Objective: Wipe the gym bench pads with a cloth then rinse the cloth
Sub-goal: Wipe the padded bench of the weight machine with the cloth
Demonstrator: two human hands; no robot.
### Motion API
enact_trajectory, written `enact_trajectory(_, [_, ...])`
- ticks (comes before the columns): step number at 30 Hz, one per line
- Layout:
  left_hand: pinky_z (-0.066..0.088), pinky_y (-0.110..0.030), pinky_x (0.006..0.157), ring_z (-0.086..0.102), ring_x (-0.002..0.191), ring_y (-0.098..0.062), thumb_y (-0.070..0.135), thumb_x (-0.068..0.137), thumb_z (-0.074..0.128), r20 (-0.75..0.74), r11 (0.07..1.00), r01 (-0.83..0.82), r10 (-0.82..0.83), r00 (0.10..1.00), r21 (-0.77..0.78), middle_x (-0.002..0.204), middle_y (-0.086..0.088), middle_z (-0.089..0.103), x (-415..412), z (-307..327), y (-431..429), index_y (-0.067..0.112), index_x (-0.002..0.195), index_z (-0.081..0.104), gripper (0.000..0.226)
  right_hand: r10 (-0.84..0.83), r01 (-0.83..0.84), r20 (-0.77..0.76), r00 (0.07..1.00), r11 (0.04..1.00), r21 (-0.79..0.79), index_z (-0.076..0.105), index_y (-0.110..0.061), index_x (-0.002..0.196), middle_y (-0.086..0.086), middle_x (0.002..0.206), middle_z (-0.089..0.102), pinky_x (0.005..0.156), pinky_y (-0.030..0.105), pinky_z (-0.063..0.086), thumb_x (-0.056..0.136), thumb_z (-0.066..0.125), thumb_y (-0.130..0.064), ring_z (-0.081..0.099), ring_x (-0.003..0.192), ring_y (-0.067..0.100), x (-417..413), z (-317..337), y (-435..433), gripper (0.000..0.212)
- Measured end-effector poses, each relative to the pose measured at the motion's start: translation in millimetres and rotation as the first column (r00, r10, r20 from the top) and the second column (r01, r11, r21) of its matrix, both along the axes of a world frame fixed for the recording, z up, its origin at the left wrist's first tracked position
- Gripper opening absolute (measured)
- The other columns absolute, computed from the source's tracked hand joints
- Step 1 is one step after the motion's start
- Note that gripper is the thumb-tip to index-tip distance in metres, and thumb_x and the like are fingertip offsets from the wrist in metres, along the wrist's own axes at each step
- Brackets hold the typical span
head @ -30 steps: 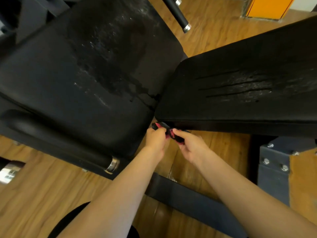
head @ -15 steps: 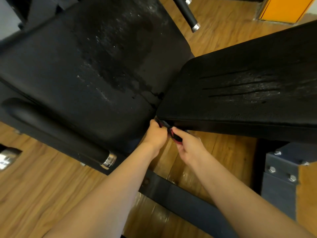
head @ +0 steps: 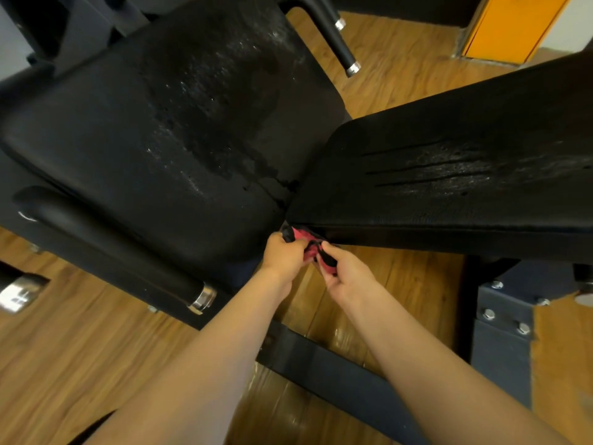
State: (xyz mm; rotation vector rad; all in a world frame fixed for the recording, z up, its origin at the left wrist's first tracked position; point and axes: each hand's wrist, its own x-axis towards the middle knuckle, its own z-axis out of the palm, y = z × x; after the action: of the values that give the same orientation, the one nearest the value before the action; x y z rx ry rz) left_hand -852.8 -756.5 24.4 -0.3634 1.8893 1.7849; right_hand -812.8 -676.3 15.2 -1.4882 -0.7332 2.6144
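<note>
Two black bench pads meet at a gap: the large pad [head: 134,146] on the left carries a wet patch, and the right pad [head: 449,187] shows wet streaks. A small red and black cloth [head: 303,237] is bunched just under the near corner of the right pad. My left hand [head: 282,255] grips one end of the cloth. My right hand [head: 340,274] pinches the other end, thumb on top. Most of the cloth is hidden inside my fingers.
A black padded handle with a chrome end [head: 202,297] runs below the left pad. A dark steel frame bar [head: 337,367] crosses the wooden floor [head: 64,364] beneath my arms. A bolted grey bracket [head: 503,319] stands at right. Another chrome-tipped handle [head: 346,56] sticks out at the top.
The cloth and both hands stay at the right pad's corner. More red cloth shows between my hands than half a second ago. The view has shifted slightly.
</note>
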Motion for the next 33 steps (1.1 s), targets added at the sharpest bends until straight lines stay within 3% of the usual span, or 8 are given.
enact_trajectory(3, [0.055, -0.039, 0.086, 0.065, 0.082, -0.02, 0.0, 0.095, 0.051, 0.018, 0.999, -0.03, 0.029, 0.999, 0.026, 0.092, -0.012, 0.066, 4, 0, 10, 0.008, 0.097, 0.06, 0.013, -0.053, 0.053, -0.005, 0.999, 0.998, 0.02, 0.057, 0.005, 0.118, 0.02, 0.095, 0.066, 0.057, 0.023, 0.058, 0.082, 0.066, 0.008, 0.067, 0.079, 0.025, 4, 8, 7, 0.038])
enact_trajectory(7, [0.055, -0.041, 0.089, 0.067, 0.092, -0.026, 0.003, 0.096, 0.051, -0.014, 0.996, -0.04, 0.042, 0.999, 0.084, 0.098, -0.014, 0.066, 7, 12, 14, 0.01, 0.101, 0.058, 0.011, -0.025, 0.023, -0.046, 0.999, 0.999, -0.049, 0.063, 0.003, 0.103, 0.024, 0.101, 0.064, 0.066, 0.029, 0.06, 0.083, 0.064, 0.008, 0.066, 0.096, 0.031, 17, 32, 19, 0.021])
enact_trajectory(12, [0.055, -0.044, 0.09, 0.068, 0.097, -0.03, 0.005, 0.095, 0.054, -0.024, 0.997, -0.005, 0.007, 1.0, 0.082, 0.106, -0.019, 0.066, 9, 15, 14, 0.007, 0.108, 0.056, 0.013, -0.033, 0.027, -0.074, 0.997, 0.996, -0.091, 0.062, 0.003, 0.108, 0.026, 0.105, 0.063, 0.067, 0.03, 0.06, 0.083, 0.062, 0.008, 0.066, 0.099, 0.034, 24, 44, 24, 0.025])
enact_trajectory(16, [0.056, -0.039, 0.088, 0.068, 0.095, -0.025, 0.004, 0.095, 0.053, 0.001, 0.992, -0.046, 0.046, 0.999, 0.115, 0.103, -0.016, 0.067, 10, 8, 15, 0.012, 0.098, 0.057, 0.009, -0.013, 0.012, -0.026, 1.0, 0.999, -0.047, 0.061, 0.004, 0.111, 0.024, 0.1, 0.066, 0.062, 0.027, 0.06, 0.082, 0.064, 0.008, 0.069, 0.09, 0.031, 21, 35, 21, 0.03])
enact_trajectory(19, [0.057, -0.034, 0.083, 0.068, 0.093, -0.025, 0.002, 0.096, 0.051, 0.03, 0.986, -0.076, 0.073, 0.997, 0.148, 0.105, -0.018, 0.067, 13, 6, 16, 0.006, 0.106, 0.059, 0.013, -0.03, 0.03, -0.02, 0.999, 0.999, -0.021, 0.059, 0.004, 0.117, 0.023, 0.099, 0.066, 0.058, 0.025, 0.059, 0.081, 0.065, 0.009, 0.069, 0.085, 0.029, 20, 30, 18, 0.036])
enact_trajectory(22, [0.057, -0.03, 0.08, 0.067, 0.088, -0.02, 0.002, 0.096, 0.051, 0.037, 0.983, -0.103, 0.099, 0.994, 0.153, 0.103, -0.016, 0.066, 14, 9, 19, 0.003, 0.111, 0.058, 0.016, -0.048, 0.047, -0.028, 0.998, 0.998, -0.039, 0.061, 0.004, 0.112, 0.024, 0.103, 0.064, 0.064, 0.028, 0.06, 0.082, 0.064, 0.008, 0.068, 0.09, 0.03, 23, 37, 19, 0.03])
enact_trajectory(26, [0.056, -0.038, 0.089, 0.069, 0.094, -0.023, 0.007, 0.095, 0.055, 0.011, 0.98, -0.07, 0.069, 0.998, 0.189, 0.106, -0.017, 0.067, 17, 20, 23, 0.002, 0.116, 0.057, 0.021, -0.059, 0.052, -0.09, 0.994, 0.996, -0.074, 0.063, 0.004, 0.105, 0.024, 0.104, 0.064, 0.065, 0.029, 0.059, 0.085, 0.063, 0.006, 0.066, 0.097, 0.031, 33, 57, 29, 0.021])
enact_trajectory(33, [0.055, -0.041, 0.093, 0.069, 0.098, -0.025, 0.007, 0.095, 0.055, -0.023, 0.986, -0.007, 0.011, 1.0, 0.165, 0.107, -0.016, 0.068, 21, 19, 23, 0.007, 0.11, 0.058, 0.016, -0.027, 0.027, -0.075, 0.997, 1.0, -0.008, 0.062, 0.004, 0.108, 0.025, 0.105, 0.066, 0.065, 0.027, 0.06, 0.08, 0.065, 0.008, 0.069, 0.092, 0.03, 37, 52, 30, 0.028])
